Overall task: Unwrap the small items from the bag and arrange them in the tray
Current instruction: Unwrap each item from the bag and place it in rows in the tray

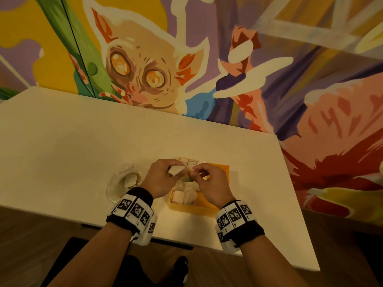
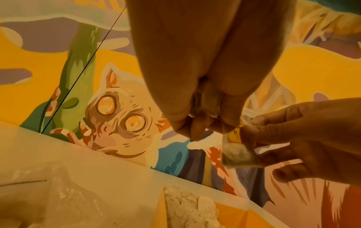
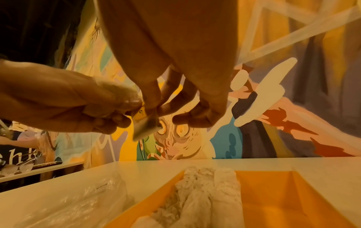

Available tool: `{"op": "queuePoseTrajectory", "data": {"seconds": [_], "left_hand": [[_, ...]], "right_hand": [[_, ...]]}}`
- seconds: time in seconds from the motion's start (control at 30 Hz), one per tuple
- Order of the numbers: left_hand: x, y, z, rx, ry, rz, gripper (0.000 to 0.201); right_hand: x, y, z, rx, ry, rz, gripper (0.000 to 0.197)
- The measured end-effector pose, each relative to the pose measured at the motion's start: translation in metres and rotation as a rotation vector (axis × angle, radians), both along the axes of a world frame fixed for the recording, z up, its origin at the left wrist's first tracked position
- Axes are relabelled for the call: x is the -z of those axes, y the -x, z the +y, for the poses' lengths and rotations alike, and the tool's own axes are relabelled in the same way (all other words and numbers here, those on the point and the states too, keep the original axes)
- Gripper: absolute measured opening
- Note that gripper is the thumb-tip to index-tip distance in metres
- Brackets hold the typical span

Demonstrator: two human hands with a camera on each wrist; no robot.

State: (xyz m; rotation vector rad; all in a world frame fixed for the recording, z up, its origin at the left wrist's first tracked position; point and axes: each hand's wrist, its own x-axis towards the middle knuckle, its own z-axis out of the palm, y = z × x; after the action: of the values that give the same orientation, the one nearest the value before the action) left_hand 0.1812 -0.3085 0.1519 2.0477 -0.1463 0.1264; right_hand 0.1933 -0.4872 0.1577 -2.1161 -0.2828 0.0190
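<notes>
Left of the left hand [image 1: 160, 179], on the white rectangular tabletop [image 1: 83, 141]: crumpled clear plastic bag [image 1: 122, 181], lying flat, one pale wrapped lump visible inside; bag near the wrist, not touched by either hand.

Above the near left part of the tray: left hand, fingers curled, gripping a small pale item in a whitish wrapper [image 1: 175, 169]; wrapper bunched between thumb and fingers. Seen from the right wrist, the same hand [image 3: 64, 106] closed round the crumpled wrapper, fingertips meeting those of the other hand.

Between the two hands: small translucent wrapped item with a yellow tag [image 2: 237, 149], hanging free above the tray, touching fingertips on both sides; contents blurred, not identifiable. Also seen from the right wrist as a grey-white pointed piece [image 3: 145, 126] below the yellow tag.

Directly right of that: right hand [image 1: 209, 183], thumb and forefinger pinching the yellow end of the item, remaining fingers loosely curled and apart from it; right fingers [image 2: 293, 123] seen from the left wrist closing on the tag.

Below both hands: shallow orange-yellow rectangular plastic tray [image 1: 219, 168], resting on the tabletop; row of white unwrapped fibrous pieces [image 3: 205, 192] laid lengthwise along its left side, touching one another; right part of the tray [image 3: 273, 200] showing bare orange floor.

Behind the hands, beyond the table edge: painted mural wall with a wide-eyed cream creature [image 1: 141, 73].
</notes>
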Motion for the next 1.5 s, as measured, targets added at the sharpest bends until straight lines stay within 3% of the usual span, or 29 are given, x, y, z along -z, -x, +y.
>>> {"op": "queuePoseTrajectory", "data": {"seconds": [0.17, 0.27, 0.37, 0.43, 0.53, 0.6, 0.73, 0.83, 1.07, 1.17, 1.3, 1.37, 1.5], "left_hand": [[-0.001, -0.004, -0.003, -0.004, 0.066, 0.003, 0.009], [0.002, -0.006, -0.004, -0.028, 0.102, -0.004, 0.016], [0.006, -0.006, -0.004, -0.051, 0.093, 0.008, 0.012], [0.006, -0.005, -0.005, -0.029, 0.077, 0.015, 0.007], [0.005, -0.006, -0.006, -0.014, 0.087, -0.015, 0.007], [0.004, -0.008, -0.006, -0.02, 0.088, -0.039, 0.009], [0.007, -0.009, -0.006, -0.041, 0.076, -0.033, 0.013], [0.01, -0.008, -0.009, -0.061, 0.033, 0.022, 0.004], [0.041, 0.0, -0.007, -0.164, -0.095, 0.257, 0.009], [0.057, 0.004, -0.008, -0.178, -0.209, 0.379, 0.016], [0.075, 0.007, -0.01, -0.235, -0.243, 0.49, 0.027], [0.08, 0.005, -0.01, -0.243, -0.262, 0.515, 0.039], [0.081, 0.003, -0.012, -0.268, -0.279, 0.513, 0.04]], "right_hand": [[0.004, 0.001, 0.0, -0.06, 0.073, 0.032, 0.006], [0.008, 0.0, -0.002, -0.045, 0.073, 0.045, 0.015], [0.003, -0.001, -0.002, -0.043, 0.055, 0.055, 0.006], [0.002, -0.002, -0.001, -0.051, 0.033, 0.038, 0.015], [0.004, -0.001, 0.0, -0.055, 0.029, 0.034, 0.008], [0.006, 0.0, 0.001, -0.044, 0.04, 0.039, 0.022], [0.007, -0.002, 0.0, -0.04, 0.106, 0.078, 0.028], [0.013, -0.009, -0.004, -0.026, 0.159, 0.141, 0.031], [0.031, -0.034, -0.024, 0.146, 0.314, 0.351, 0.031], [0.047, -0.048, -0.026, 0.228, 0.455, 0.411, 0.029], [0.058, -0.06, -0.022, 0.19, 0.592, 0.516, 0.021], [0.064, -0.062, -0.018, 0.163, 0.63, 0.54, 0.029], [0.073, -0.063, -0.011, 0.15, 0.7, 0.586, 0.045]]}}
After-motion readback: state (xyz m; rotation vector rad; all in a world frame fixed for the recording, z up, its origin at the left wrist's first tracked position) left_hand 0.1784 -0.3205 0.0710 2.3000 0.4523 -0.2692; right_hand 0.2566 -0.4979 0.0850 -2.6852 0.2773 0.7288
